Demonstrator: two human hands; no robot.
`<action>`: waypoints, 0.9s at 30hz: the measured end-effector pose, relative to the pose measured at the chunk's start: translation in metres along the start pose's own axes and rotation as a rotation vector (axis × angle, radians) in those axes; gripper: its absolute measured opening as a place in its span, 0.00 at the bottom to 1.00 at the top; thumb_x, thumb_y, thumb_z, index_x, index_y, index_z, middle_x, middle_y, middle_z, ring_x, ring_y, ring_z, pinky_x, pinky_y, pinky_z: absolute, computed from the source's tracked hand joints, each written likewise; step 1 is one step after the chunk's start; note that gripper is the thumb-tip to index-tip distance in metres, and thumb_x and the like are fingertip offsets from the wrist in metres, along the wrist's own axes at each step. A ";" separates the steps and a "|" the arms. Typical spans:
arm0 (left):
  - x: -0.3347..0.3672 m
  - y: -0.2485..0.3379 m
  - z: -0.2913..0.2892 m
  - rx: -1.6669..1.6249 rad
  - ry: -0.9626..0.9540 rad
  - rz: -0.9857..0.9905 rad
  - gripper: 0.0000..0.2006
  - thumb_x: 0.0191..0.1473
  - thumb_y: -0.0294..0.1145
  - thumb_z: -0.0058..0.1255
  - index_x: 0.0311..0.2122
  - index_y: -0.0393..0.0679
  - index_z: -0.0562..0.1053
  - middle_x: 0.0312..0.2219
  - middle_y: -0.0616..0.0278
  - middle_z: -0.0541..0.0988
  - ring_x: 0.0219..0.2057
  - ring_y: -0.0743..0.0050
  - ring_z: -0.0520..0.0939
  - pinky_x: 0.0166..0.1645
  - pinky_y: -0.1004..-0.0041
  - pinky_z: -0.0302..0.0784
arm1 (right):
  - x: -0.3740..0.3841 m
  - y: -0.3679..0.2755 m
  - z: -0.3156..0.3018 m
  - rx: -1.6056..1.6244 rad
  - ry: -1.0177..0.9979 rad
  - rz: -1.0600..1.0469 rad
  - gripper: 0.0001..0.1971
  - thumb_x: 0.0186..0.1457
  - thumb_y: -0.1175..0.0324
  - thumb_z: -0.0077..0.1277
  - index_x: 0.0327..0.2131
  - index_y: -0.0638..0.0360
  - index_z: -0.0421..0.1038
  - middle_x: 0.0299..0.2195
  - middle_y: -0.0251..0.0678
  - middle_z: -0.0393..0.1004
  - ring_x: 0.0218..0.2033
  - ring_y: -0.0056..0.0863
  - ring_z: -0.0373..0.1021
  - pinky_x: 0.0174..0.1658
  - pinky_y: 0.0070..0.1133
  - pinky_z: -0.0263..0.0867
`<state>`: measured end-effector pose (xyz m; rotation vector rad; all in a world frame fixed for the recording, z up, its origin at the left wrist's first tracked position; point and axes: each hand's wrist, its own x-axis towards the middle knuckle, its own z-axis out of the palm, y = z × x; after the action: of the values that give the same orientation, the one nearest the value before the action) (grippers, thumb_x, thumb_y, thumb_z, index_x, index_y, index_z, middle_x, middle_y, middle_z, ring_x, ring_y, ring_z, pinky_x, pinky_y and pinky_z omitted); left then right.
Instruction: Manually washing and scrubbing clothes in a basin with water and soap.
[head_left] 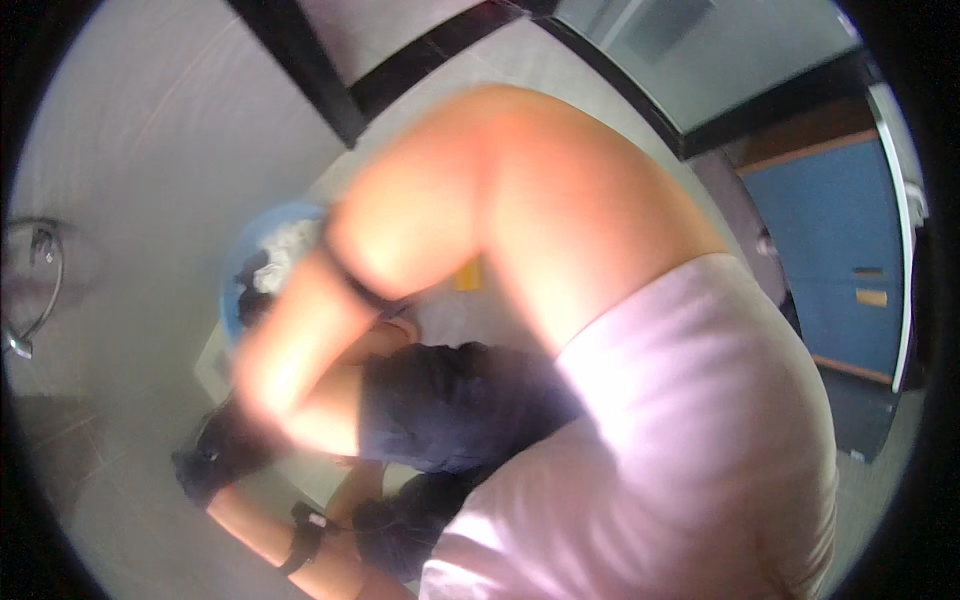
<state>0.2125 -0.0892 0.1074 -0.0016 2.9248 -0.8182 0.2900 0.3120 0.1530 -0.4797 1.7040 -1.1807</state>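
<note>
A dark cloth (212,458) hangs bunched between my two hands at the lower left. My left hand (235,505), below a black wrist strap, is closed on its lower side. My right hand (275,375) comes down from above, with a dark band at the wrist. It is blurred by motion and looks curled against the upper end of the cloth; its separate fingers do not show. Beyond my right wrist, partly hidden by the forearm, stands a blue basin (236,290) with white cloth (285,250) and dark cloth in it.
My bent legs in dark shorts (470,405) lie under my arms. A pale flat surface (322,480) shows below the hands. Behind my right forearm is a small yellow thing (468,274). A shower hose (55,285) hangs on the left; a blue panel (830,240) stands at the right.
</note>
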 end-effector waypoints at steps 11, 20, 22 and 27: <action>-0.078 0.021 -0.024 -0.835 0.129 0.414 0.12 0.50 0.37 0.50 0.39 0.46 0.77 0.36 0.60 0.80 0.36 0.63 0.80 0.42 0.63 0.74 | -0.085 0.046 0.152 -0.579 -0.383 -0.085 0.13 0.42 0.62 0.55 0.30 0.60 0.75 0.27 0.39 0.74 0.29 0.28 0.69 0.31 0.26 0.64; -0.072 -0.040 0.014 -0.978 0.217 0.290 0.13 0.50 0.38 0.51 0.39 0.44 0.75 0.37 0.59 0.79 0.40 0.63 0.78 0.43 0.64 0.73 | 0.070 -0.184 0.159 -1.085 0.148 -0.565 0.15 0.46 0.60 0.52 0.35 0.59 0.75 0.31 0.41 0.74 0.36 0.30 0.70 0.39 0.26 0.65; -0.080 -0.050 0.023 -1.053 0.262 0.326 0.13 0.50 0.39 0.51 0.39 0.44 0.75 0.37 0.59 0.78 0.40 0.63 0.77 0.44 0.64 0.72 | 0.095 -0.208 0.139 -0.937 0.434 -0.595 0.15 0.47 0.59 0.51 0.36 0.58 0.74 0.32 0.41 0.74 0.37 0.31 0.70 0.40 0.26 0.65; -0.075 -0.039 -0.053 -1.491 0.493 0.514 0.10 0.48 0.36 0.49 0.35 0.43 0.74 0.31 0.57 0.76 0.35 0.61 0.74 0.43 0.71 0.70 | 0.183 -0.108 0.010 -0.431 0.466 -0.773 0.33 0.49 0.60 0.58 0.58 0.55 0.59 0.54 0.51 0.64 0.57 0.43 0.60 0.58 0.31 0.58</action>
<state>0.2803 -0.0932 0.1801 0.8284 2.8563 1.5876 0.1952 0.1216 0.1572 -1.2932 2.2848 -1.5386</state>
